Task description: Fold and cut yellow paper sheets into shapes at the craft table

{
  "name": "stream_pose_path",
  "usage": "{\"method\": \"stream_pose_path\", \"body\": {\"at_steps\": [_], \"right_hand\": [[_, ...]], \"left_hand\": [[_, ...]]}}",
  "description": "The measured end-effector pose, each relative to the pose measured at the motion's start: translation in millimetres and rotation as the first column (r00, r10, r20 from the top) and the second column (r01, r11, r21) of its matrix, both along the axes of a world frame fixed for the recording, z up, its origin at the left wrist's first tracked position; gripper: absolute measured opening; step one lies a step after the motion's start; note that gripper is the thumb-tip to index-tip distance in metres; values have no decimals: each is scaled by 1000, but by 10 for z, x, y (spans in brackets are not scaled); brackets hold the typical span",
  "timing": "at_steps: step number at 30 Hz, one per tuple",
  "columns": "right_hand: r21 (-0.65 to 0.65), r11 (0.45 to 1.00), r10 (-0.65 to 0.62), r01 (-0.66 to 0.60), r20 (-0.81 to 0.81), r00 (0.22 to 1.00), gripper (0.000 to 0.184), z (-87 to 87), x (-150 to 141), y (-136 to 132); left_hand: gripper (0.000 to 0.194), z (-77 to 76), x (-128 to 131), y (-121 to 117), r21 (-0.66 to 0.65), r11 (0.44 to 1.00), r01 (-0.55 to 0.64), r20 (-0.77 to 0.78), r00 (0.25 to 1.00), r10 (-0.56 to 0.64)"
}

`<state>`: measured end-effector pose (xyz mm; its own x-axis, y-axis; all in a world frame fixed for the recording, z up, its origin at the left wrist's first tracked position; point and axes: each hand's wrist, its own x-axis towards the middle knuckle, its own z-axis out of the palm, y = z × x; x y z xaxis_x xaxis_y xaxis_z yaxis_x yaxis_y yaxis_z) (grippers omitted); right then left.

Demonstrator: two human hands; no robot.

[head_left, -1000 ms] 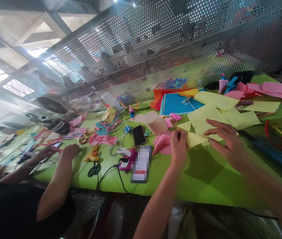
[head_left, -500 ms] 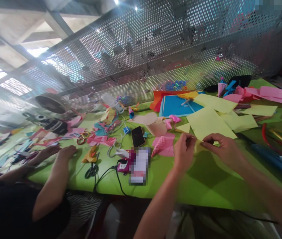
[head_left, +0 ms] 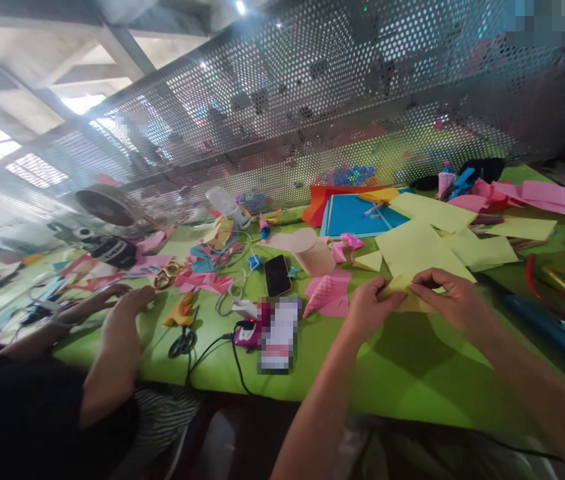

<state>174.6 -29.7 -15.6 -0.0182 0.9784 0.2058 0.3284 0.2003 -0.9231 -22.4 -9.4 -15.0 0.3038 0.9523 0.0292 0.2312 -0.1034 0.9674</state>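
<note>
Between my two hands is a small piece of yellow paper, pinched at both sides above the green table. My left hand is closed on its left side, thumb and fingers pressed together. On its right side my right hand pinches it between thumb and forefinger. Part of the paper is hidden by my fingers. Just behind lie larger pale yellow sheets. A folded pink cone rests on a pink sheet left of my left hand.
A co-worker's arms rest on the table at left. Nearby are a phone, a pink power strip with cables, black-handled scissors, a paper roll and blue sheets. A perforated metal screen stands behind.
My left hand has turned, its thumb now lying along the yellow paper, and more of the paper shows between my hands. The co-worker's hands at left have shifted slightly.
</note>
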Motion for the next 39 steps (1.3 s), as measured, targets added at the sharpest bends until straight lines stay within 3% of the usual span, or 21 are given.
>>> {"method": "stream_pose_path", "body": {"at_steps": [5, 9, 12, 15, 22, 26, 33, 39], "right_hand": [[-21, 999, 26, -27, -23, 999, 34, -45, -27, 9], [-16, 1000, -20, 20, -9, 1000, 32, -38, -17, 15], [-39, 999, -19, 18, -39, 999, 33, -16, 11, 25], [-53, 999, -9, 7, -45, 999, 35, 1, 20, 29], [-49, 999, 15, -15, 2, 1000, 35, -8, -7, 22], [17, 999, 28, -30, 99, 995, 28, -10, -19, 23], [-128, 989, 81, -79, 12, 997, 35, 25, -9, 9], [-129, 986, 109, -104, 31, 994, 34, 38, 7, 7]], "left_hand": [[17, 43, 14, -19, 82, 997, -4, -109, 994, 13], [17, 44, -21, -9, 50, 998, 50, -160, 986, -41], [21, 31, -45, 2, -12, 992, 122, -80, 989, -122], [27, 15, -39, 15, -11, 992, 128, 24, 992, -128], [31, 30, -21, 3, 50, 994, 100, -34, 995, -98], [23, 56, 4, -18, 42, 994, 99, 57, 993, -102], [19, -75, 12, 68, 13, 998, -69, 241, 969, 63], [30, -80, 5, 60, -63, 997, 34, 188, 982, -22]]}}
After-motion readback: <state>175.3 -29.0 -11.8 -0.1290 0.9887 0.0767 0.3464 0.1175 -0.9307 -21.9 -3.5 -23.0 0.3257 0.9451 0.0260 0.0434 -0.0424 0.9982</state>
